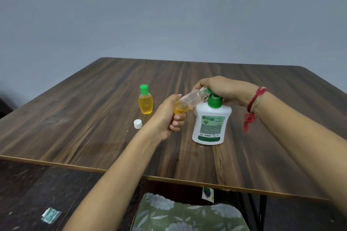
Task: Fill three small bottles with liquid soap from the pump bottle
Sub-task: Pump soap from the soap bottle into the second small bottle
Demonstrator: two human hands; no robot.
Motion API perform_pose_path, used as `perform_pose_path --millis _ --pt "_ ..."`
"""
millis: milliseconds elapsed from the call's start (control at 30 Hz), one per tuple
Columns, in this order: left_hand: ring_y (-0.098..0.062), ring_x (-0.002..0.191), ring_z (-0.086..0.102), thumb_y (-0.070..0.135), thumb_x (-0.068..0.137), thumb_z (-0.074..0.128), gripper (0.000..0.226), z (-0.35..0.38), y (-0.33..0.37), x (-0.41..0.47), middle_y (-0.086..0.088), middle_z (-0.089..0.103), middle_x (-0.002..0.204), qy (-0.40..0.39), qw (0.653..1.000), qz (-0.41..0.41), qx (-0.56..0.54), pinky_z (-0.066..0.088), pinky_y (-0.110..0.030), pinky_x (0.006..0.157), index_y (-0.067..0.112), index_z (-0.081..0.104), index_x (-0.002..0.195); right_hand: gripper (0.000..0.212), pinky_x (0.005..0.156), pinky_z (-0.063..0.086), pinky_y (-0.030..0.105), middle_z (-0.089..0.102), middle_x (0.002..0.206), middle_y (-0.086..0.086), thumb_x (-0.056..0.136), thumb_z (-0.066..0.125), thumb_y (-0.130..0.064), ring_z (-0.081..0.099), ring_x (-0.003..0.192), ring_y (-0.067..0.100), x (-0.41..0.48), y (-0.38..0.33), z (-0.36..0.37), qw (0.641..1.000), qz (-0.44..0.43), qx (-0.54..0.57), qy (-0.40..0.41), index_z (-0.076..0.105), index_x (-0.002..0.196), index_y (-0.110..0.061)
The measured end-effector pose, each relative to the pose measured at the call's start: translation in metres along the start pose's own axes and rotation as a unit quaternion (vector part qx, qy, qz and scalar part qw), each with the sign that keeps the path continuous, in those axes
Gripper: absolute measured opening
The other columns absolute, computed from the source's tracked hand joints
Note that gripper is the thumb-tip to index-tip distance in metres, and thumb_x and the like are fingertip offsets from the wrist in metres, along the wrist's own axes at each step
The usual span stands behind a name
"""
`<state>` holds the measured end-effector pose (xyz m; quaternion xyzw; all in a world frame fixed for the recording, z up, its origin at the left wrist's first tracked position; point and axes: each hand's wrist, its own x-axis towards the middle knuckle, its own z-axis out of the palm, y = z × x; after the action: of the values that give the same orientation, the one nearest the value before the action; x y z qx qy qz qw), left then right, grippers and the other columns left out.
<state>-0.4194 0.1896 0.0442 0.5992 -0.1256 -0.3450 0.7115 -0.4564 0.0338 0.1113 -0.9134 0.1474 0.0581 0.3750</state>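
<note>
A dark wooden table (93, 118) stands against a grey wall (169, 5), a floral cushion (187, 214) nearer.

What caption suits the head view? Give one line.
Left hand holds a part-filled bottle tilted at the pump bottle spout; right hand covers the pump head.

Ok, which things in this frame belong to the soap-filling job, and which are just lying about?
Job: pump bottle; tilted small bottle in left hand; right hand on the pump; filled green-capped bottle; loose white cap.
Lying about: floral cushion; paper scrap on the floor.
</note>
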Motion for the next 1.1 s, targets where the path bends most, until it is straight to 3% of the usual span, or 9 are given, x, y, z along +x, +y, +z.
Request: perform_pose_path --millis 167,333,467,633,833,1000,1100 --pt "-0.005 0.03 0.023 0.039 0.098 0.032 0.044 0.0013 0.0014 -0.0011 0.005 0.028 0.04 -0.011 1.0 0.005 -0.015 0.016 -0.013 0.029 0.014 0.05 0.067 0.028 0.075 0.038 0.036 0.066 0.073 -0.004 0.092 0.037 -0.02 0.054 0.068 0.012 -0.0019 -0.003 -0.0063 1.0 0.0 -0.002 -0.003 0.062 0.088 -0.029" --pt "-0.004 0.029 0.022 0.039 0.098 0.031 0.043 0.0004 -0.0006 0.0003 0.006 0.027 0.039 -0.001 1.0 0.0 -0.01 0.015 -0.012 0.029 0.012 0.051 0.071 0.03 0.074 0.039 0.035 0.063 0.085 0.002 0.092 0.035 -0.018 0.052 0.075 0.017 -0.0001 0.0005 -0.0003 1.0 0.007 0.012 -0.006 0.063 0.088 -0.028" --pt "-0.005 0.029 0.023 0.039 0.098 0.031 0.044 0.0017 -0.0001 0.0001 0.005 0.027 0.04 -0.011 1.0 0.002 -0.018 0.014 -0.011 0.03 0.014 0.049 0.066 0.029 0.065 0.037 0.031 0.063 0.072 -0.004 0.092 0.035 -0.02 0.051 0.063 0.011 -0.0017 -0.0031 -0.0057 1.0 0.004 0.001 -0.003 0.062 0.087 -0.029" --pt "-0.005 0.029 0.023 0.039 0.098 0.031 0.041 -0.0008 -0.0003 0.0021 0.006 0.027 0.039 0.001 1.0 0.0 -0.012 0.016 -0.011 0.029 0.013 0.048 0.071 0.029 0.075 0.037 0.035 0.063 0.083 0.001 0.092 0.036 -0.02 0.052 0.073 0.016 0.0028 0.0021 0.0 1.0 0.008 0.022 -0.007 0.063 0.087 -0.028" --pt "-0.004 0.029 0.023 0.037 0.098 0.031 0.042 0.0018 0.0016 0.0003 0.006 0.027 0.04 -0.015 1.0 0.002 -0.019 0.014 -0.011 0.029 0.016 0.047 0.065 0.029 0.071 0.038 0.033 0.064 0.068 -0.006 0.093 0.035 -0.021 0.052 0.064 0.011 0.0024 -0.0028 -0.0082 1.0 0.009 -0.013 -0.017 0.062 0.088 -0.028" --pt "-0.004 0.029 0.022 0.037 0.098 0.03 0.045 0.0003 -0.0008 0.0018 0.006 0.026 0.04 -0.007 1.0 -0.007 -0.021 0.015 -0.011 0.028 0.013 0.05 0.065 0.029 0.071 0.037 0.033 0.062 0.08 -0.001 0.091 0.036 -0.018 0.051 0.071 0.016 0.0028 0.0026 -0.0017 1.0 0.011 0.01 -0.018 0.063 0.087 -0.026" --pt "-0.004 0.03 0.022 0.037 0.097 0.031 0.043 0.0026 -0.0012 0.0014 0.006 0.026 0.041 -0.015 1.0 -0.003 -0.02 0.014 -0.012 0.029 0.015 0.048 0.065 0.028 0.07 0.038 0.033 0.061 0.074 -0.003 0.092 0.036 -0.02 0.051 0.067 0.013 0.0002 -0.0015 -0.0068 1.0 0.01 -0.01 -0.022 0.063 0.088 -0.025"
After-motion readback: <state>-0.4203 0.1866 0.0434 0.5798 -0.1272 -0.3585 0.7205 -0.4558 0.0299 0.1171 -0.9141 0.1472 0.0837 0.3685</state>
